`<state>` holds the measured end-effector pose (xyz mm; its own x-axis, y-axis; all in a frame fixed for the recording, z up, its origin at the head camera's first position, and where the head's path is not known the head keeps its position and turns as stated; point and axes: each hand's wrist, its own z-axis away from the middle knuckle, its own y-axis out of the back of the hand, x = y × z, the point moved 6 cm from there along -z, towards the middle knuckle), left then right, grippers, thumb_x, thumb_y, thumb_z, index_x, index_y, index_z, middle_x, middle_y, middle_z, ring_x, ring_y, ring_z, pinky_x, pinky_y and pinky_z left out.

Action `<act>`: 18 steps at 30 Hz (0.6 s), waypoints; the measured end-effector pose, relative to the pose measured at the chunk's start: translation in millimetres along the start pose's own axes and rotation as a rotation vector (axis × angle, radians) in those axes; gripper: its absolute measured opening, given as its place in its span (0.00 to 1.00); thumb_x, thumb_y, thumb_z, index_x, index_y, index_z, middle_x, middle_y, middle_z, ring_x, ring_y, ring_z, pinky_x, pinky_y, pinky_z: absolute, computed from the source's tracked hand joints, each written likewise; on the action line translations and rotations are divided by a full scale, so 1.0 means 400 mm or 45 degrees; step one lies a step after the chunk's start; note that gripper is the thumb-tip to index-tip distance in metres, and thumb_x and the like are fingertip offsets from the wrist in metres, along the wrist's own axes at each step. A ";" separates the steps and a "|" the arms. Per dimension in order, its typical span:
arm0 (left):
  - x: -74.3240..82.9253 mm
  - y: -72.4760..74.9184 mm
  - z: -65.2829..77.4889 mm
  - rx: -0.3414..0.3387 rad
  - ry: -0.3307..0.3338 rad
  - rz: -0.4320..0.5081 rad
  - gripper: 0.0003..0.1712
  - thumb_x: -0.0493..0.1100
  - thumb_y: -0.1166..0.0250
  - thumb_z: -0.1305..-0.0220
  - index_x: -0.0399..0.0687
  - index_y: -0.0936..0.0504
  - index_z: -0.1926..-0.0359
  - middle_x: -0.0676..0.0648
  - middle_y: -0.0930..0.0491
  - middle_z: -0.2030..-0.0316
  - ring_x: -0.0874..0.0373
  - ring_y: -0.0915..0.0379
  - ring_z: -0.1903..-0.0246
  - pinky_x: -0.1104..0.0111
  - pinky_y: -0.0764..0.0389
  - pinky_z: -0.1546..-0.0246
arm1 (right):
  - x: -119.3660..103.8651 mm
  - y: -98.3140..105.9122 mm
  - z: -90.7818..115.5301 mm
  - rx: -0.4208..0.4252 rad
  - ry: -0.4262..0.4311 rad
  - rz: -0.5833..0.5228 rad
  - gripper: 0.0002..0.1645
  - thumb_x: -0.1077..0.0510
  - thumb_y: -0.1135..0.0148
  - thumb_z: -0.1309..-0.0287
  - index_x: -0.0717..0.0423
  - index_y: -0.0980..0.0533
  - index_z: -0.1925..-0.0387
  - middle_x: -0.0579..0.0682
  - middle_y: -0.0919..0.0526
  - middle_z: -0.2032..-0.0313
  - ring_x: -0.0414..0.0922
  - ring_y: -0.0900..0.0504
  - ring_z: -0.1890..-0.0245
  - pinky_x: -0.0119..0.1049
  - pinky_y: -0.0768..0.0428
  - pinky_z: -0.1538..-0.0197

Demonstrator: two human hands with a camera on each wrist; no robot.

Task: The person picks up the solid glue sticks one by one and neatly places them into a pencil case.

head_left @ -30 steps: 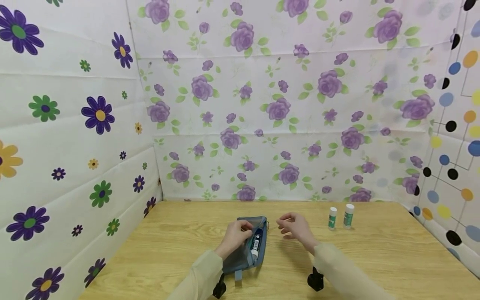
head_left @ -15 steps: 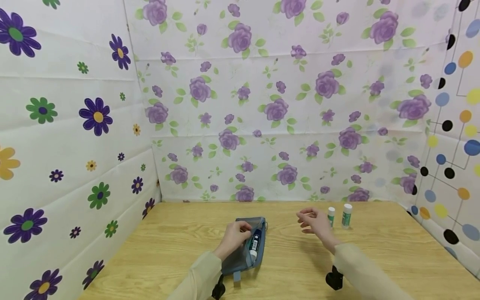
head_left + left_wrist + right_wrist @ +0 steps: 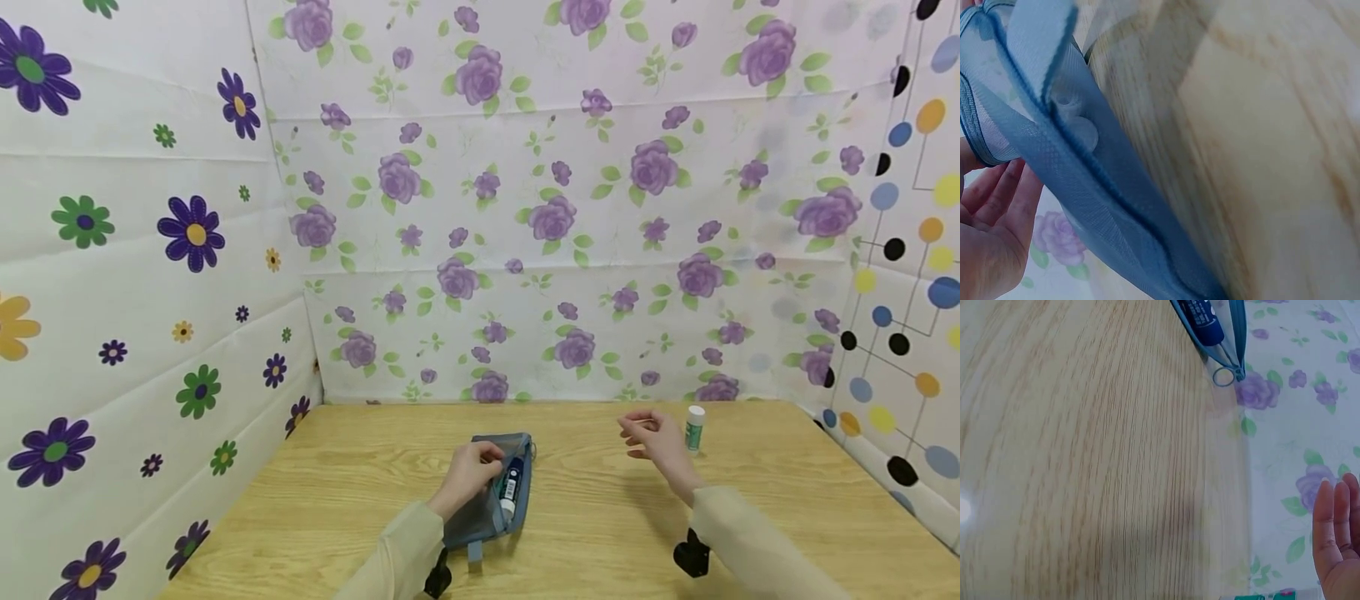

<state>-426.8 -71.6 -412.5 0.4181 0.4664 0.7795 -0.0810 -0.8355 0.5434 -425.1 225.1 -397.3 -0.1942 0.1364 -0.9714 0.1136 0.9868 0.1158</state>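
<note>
A blue mesh zip pouch (image 3: 468,527) lies with its mouth open on the table. My left hand (image 3: 470,475) grips its left rim; in the left wrist view thumb and fingers hold the mesh (image 3: 1116,219) edge. Inside the pouch sits a dark blue and white tube (image 3: 512,485), its dark end showing in the right wrist view. To the right, my right hand (image 3: 662,446) is held above the table with relaxed fingers and nothing in it. Just beyond it stands a white-capped green glue stick (image 3: 694,429). A second, smaller stick is hidden behind that hand.
The wooden table (image 3: 360,492) runs back to a flowered cloth wall (image 3: 525,333). Patterned cloth also hangs at the left and right sides. A small ring (image 3: 1224,377) hangs from the pouch's zip end. Black cameras sit at both wrists.
My right hand has moved right, away from the pouch and towards the glue sticks, coming to cover the smaller one. The left hand stays on the pouch, and the head view has shifted slightly.
</note>
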 end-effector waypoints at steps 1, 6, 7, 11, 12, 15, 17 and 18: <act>0.000 0.000 0.000 0.000 0.000 0.001 0.08 0.30 0.43 0.46 0.33 0.21 0.64 0.50 0.25 0.75 0.60 0.32 0.83 0.70 0.29 0.89 | -0.001 0.006 0.000 0.006 0.004 -0.005 0.23 0.54 0.42 0.41 0.69 0.32 0.54 0.60 0.22 0.66 0.45 0.23 0.72 0.41 0.21 0.66; 0.000 0.001 0.000 -0.002 0.006 0.004 0.08 0.30 0.43 0.45 0.34 0.21 0.63 0.50 0.25 0.75 0.60 0.32 0.83 0.70 0.29 0.89 | 0.000 0.038 0.002 0.039 0.021 -0.004 0.24 0.53 0.41 0.43 0.70 0.32 0.55 0.58 0.21 0.67 0.43 0.23 0.73 0.43 0.22 0.65; -0.001 0.001 0.000 -0.002 0.009 0.005 0.08 0.30 0.43 0.45 0.34 0.21 0.63 0.50 0.25 0.75 0.60 0.32 0.83 0.70 0.29 0.89 | 0.000 0.045 0.003 0.048 0.029 0.001 0.24 0.52 0.41 0.43 0.70 0.32 0.55 0.58 0.21 0.67 0.42 0.23 0.73 0.43 0.22 0.64; -0.004 0.001 -0.001 -0.005 0.015 -0.001 0.08 0.30 0.43 0.45 0.34 0.21 0.63 0.50 0.26 0.75 0.60 0.32 0.83 0.70 0.29 0.88 | 0.000 0.070 0.006 0.075 0.049 0.051 0.23 0.53 0.41 0.42 0.69 0.32 0.55 0.60 0.22 0.65 0.41 0.23 0.72 0.42 0.22 0.63; -0.005 0.001 -0.001 -0.004 0.016 -0.003 0.08 0.30 0.43 0.45 0.34 0.21 0.63 0.50 0.26 0.75 0.60 0.32 0.83 0.70 0.29 0.88 | -0.001 0.075 0.007 0.083 0.054 0.077 0.23 0.52 0.42 0.42 0.68 0.32 0.55 0.60 0.22 0.64 0.41 0.23 0.71 0.41 0.22 0.63; -0.007 0.002 -0.002 -0.003 0.020 -0.004 0.08 0.30 0.43 0.45 0.34 0.21 0.63 0.50 0.26 0.75 0.60 0.33 0.84 0.70 0.29 0.88 | -0.006 0.089 0.007 0.099 0.080 0.150 0.25 0.50 0.43 0.42 0.68 0.32 0.54 0.62 0.23 0.62 0.43 0.23 0.69 0.37 0.22 0.65; -0.008 0.002 -0.002 0.001 0.023 -0.004 0.08 0.30 0.43 0.45 0.33 0.21 0.63 0.50 0.26 0.75 0.60 0.33 0.84 0.70 0.29 0.88 | -0.009 0.097 0.006 0.112 0.094 0.200 0.26 0.48 0.43 0.42 0.68 0.31 0.54 0.63 0.24 0.61 0.43 0.23 0.68 0.34 0.22 0.66; -0.008 0.003 -0.002 0.003 0.025 -0.005 0.08 0.30 0.43 0.46 0.34 0.21 0.63 0.50 0.26 0.75 0.60 0.33 0.84 0.70 0.29 0.88 | -0.011 0.100 0.007 0.120 0.101 0.228 0.27 0.47 0.43 0.42 0.67 0.31 0.53 0.63 0.24 0.61 0.43 0.23 0.67 0.33 0.23 0.67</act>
<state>-428.8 -73.8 -414.3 0.4008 0.4754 0.7832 -0.0772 -0.8343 0.5459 -417.1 263.7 -389.1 -0.2386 0.3191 -0.9172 0.2432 0.9340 0.2616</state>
